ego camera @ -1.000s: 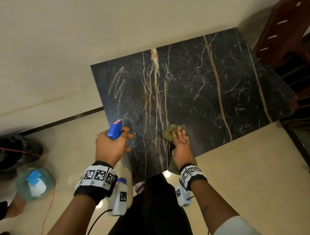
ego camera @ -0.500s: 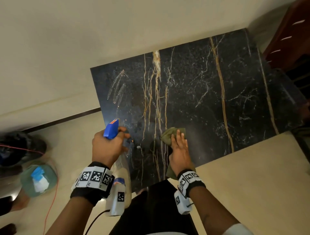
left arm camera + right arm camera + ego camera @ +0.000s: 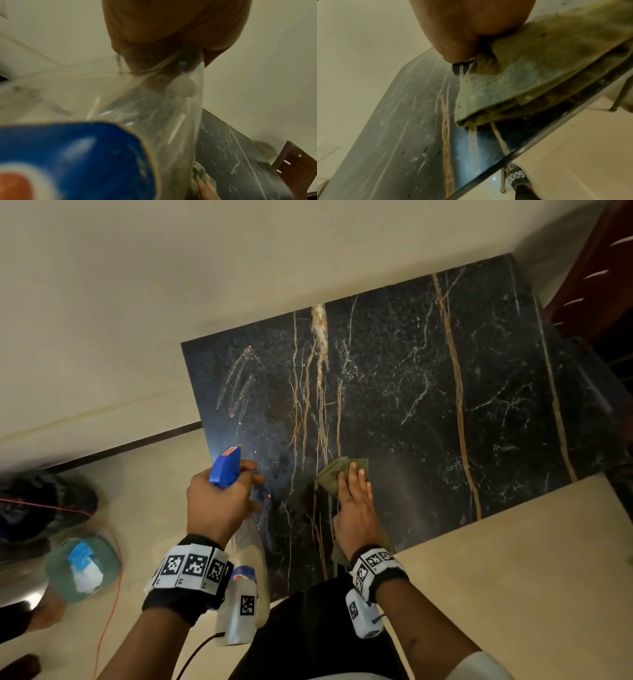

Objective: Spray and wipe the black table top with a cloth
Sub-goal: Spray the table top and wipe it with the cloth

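The black marble table top with gold and white veins fills the middle of the head view. My left hand grips a clear spray bottle with a blue trigger head, held at the table's near left edge. In the left wrist view the clear bottle and its blue label fill the frame. My right hand lies flat with straight fingers on an olive green cloth near the front edge. The cloth rests folded on the table top, which carries small droplets.
A cream wall runs behind the table. A dark wooden chair stands at the right. On the pale tiled floor at the left lie a teal container, a red cord and a dark shoe. A sandalled foot shows under the table edge.
Both hands have stayed in nearly the same place; the left hand with the bottle has drifted slightly left. The head view has shifted a little.
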`<action>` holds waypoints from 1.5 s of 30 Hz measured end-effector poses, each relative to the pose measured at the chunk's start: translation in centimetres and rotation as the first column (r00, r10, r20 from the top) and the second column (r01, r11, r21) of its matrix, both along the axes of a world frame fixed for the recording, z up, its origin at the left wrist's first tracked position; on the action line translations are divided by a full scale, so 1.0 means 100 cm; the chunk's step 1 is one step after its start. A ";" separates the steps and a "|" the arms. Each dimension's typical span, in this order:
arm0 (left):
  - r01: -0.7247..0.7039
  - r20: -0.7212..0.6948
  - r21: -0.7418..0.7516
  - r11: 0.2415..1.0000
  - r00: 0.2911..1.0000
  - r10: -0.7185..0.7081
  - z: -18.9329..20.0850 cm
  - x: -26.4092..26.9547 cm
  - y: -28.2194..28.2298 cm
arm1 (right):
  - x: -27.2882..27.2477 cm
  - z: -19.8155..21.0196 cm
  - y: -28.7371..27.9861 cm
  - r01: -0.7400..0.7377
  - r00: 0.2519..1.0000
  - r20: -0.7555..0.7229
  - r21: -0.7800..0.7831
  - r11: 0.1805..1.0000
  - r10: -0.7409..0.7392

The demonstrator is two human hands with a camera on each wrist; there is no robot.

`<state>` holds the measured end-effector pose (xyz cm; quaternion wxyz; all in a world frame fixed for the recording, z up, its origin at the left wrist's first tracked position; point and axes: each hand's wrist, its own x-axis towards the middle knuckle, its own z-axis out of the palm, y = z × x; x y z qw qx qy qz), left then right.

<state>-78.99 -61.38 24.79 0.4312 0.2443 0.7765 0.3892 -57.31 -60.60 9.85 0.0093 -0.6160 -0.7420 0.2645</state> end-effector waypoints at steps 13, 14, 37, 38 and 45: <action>-0.016 -0.003 0.034 0.999 1.000 0.016 0.003 -0.014 0.026 | -0.004 0.000 0.032 0.024 1.000 -0.001 0.001 1.000 -0.024; -0.020 0.000 0.039 0.999 1.000 0.020 0.004 -0.015 0.028 | -0.012 0.002 0.031 0.008 1.000 -0.013 -0.005 1.000 -0.008; -0.037 0.017 0.004 0.999 0.999 0.037 -0.002 -0.038 0.061 | -0.044 0.000 0.072 -0.115 0.992 -0.049 -0.004 0.993 0.114; -0.042 0.014 0.000 0.999 0.999 0.042 -0.003 -0.041 0.062 | -0.043 -0.003 0.079 -0.034 0.999 -0.033 0.023 0.999 0.034; -0.030 -0.006 -0.020 0.999 1.000 0.030 -0.005 -0.045 0.065 | -0.079 0.005 0.075 -0.205 0.977 -0.074 -0.047 0.978 0.202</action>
